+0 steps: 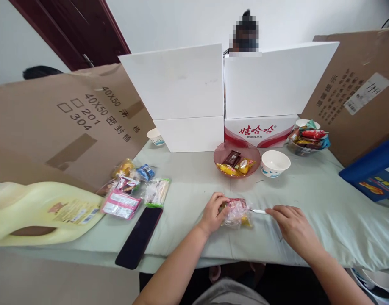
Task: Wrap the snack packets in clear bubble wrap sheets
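My left hand (213, 213) grips the left end of a small clear bag of wrapped sweets (237, 212) that lies on the pale green tablecloth (188, 190). My right hand (293, 226) rests on the cloth to the bag's right, its fingertips pinching a thin white strip (258, 211) that sticks out from the bag's right end. Straight behind the bag stands a pink bowl (237, 157) holding a brown and some yellow wrapped snacks, with a white paper bowl (275, 162) beside it.
A black phone (139, 242) lies near the front edge. Several snack packets (131, 190) and a pale yellow jug (38, 212) are at the left. A glass bowl of snacks (307, 142), white boxes (188, 97), cardboard sheets (64, 123) and a person behind them ring the table.
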A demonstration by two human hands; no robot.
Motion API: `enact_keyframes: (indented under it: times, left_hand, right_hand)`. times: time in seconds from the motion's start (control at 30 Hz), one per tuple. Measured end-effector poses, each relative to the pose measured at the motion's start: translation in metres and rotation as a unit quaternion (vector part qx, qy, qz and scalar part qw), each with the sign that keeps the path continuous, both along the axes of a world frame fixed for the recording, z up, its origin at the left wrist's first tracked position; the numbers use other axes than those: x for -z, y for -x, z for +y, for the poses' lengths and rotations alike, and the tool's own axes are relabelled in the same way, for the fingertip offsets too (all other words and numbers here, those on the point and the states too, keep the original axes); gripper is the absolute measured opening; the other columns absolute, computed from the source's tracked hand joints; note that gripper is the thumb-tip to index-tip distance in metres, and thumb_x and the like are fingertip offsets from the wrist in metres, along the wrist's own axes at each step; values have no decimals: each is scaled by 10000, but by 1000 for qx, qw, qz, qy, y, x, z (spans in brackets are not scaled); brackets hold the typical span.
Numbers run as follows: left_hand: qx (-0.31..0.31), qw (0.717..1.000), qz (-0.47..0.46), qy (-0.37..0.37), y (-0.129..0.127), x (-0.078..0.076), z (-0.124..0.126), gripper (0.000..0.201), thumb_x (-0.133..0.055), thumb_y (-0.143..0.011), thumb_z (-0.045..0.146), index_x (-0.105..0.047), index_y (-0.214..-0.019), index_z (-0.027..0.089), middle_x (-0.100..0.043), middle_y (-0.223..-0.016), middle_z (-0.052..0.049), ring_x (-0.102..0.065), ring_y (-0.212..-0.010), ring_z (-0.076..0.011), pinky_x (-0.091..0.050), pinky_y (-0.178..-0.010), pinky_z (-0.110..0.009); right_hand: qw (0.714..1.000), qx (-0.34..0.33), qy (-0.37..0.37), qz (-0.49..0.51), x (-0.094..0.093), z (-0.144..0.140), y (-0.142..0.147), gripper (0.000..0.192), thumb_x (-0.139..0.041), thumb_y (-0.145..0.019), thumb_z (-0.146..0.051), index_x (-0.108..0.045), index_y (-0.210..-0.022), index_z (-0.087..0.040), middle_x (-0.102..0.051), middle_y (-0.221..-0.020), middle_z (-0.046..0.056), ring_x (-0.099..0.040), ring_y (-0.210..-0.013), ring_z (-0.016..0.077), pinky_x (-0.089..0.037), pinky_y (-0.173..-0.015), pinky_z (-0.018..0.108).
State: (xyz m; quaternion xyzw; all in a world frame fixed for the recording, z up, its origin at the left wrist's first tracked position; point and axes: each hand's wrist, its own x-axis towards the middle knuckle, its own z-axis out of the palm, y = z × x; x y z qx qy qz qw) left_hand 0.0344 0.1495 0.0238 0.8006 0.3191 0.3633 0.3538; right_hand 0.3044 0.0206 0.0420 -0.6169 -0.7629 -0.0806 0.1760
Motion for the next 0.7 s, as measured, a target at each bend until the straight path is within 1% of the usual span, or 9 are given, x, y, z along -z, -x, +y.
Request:
enact_keyframes:
  times: [0.13,0.23,0.27,0.33,0.4,0.43,0.5,0.6,0.7]
  left_hand:
    - [37,997,19,-64,-1,-2,-3,655,-564,-779,707,-601,-1210,215,-509,-1233,-132,-444,-1179,-309,-379,-1020,-484]
    - [67,995,19,-74,-4,-1,-5,392,-605,-848,521,-664,-1108,233,-575,-1167,-110,-501,-1111,-274,-416,-981,-468]
    - [69,995,12,-66,-5,-1,-6,299,-572,-889,448,-684,-1055,225,-601,-1122,-106,-531,-1069,-253,-439,-955,-447]
    - [64,997,-11,-36,-9,0,-6,264,-507,-939,372,-700,-995,202,-638,-1060,-107,-572,-1012,-225,-471,-916,-409]
    - [59,997,-39,4,-10,-1,-5,296,-493,-948,386,-704,-980,181,-662,-1035,-113,-596,-1003,-224,-483,-909,-394]
    - [44,997,-56,28,-8,-2,-4,309,-503,-940,406,-708,-959,176,-675,-1015,-111,-609,-996,-227,-487,-908,-389]
    - [-33,992,-96,70,1,-2,-1,320,-535,-912,440,-709,-905,171,-694,-966,-101,-633,-963,-230,-496,-894,-373]
    - [-201,966,-141,86,34,2,4,268,-579,-868,424,-670,-856,172,-688,-881,-72,-646,-852,-207,-511,-813,-336]
    - [-312,934,-162,61,72,8,0,191,-595,-837,367,-604,-886,183,-636,-853,-39,-616,-803,-182,-499,-768,-316]
  right_hand:
    - [995,101,-5,-6,23,-20,-35,318,-404,-916,-175,-677,-1068,-235,-686,-968,65,-627,-861,209,-441,-751,353]
    - [984,154,-72,49,19,-22,-18,252,-446,-920,-247,-682,-1002,-218,-673,-989,93,-608,-915,255,-472,-799,417]
    - [982,139,-96,85,14,-20,-4,235,-461,-918,-250,-673,-1015,-217,-663,-1012,98,-600,-954,260,-478,-836,433]
    - [978,61,-121,159,2,-10,31,246,-488,-915,-245,-630,-1115,-228,-643,-1080,98,-580,-1052,254,-481,-910,435]
    - [980,-23,-92,178,-9,4,64,342,-517,-909,-265,-559,-1247,-243,-602,-1213,96,-526,-1178,260,-464,-971,444]
    - [982,-41,-65,175,-11,11,75,399,-533,-902,-280,-522,-1299,-235,-574,-1273,104,-510,-1203,267,-462,-980,447]
    - [985,-30,-23,170,-8,25,84,392,-529,-904,-283,-532,-1286,-199,-603,-1231,122,-562,-1117,270,-494,-924,446]
    - [982,30,-21,186,9,32,68,229,-455,-937,-233,-634,-1068,-178,-687,-947,94,-629,-862,235,-528,-779,411]
    - [974,40,-64,215,19,20,45,192,-450,-946,-207,-640,-974,-196,-681,-875,64,-627,-810,210,-513,-758,380]
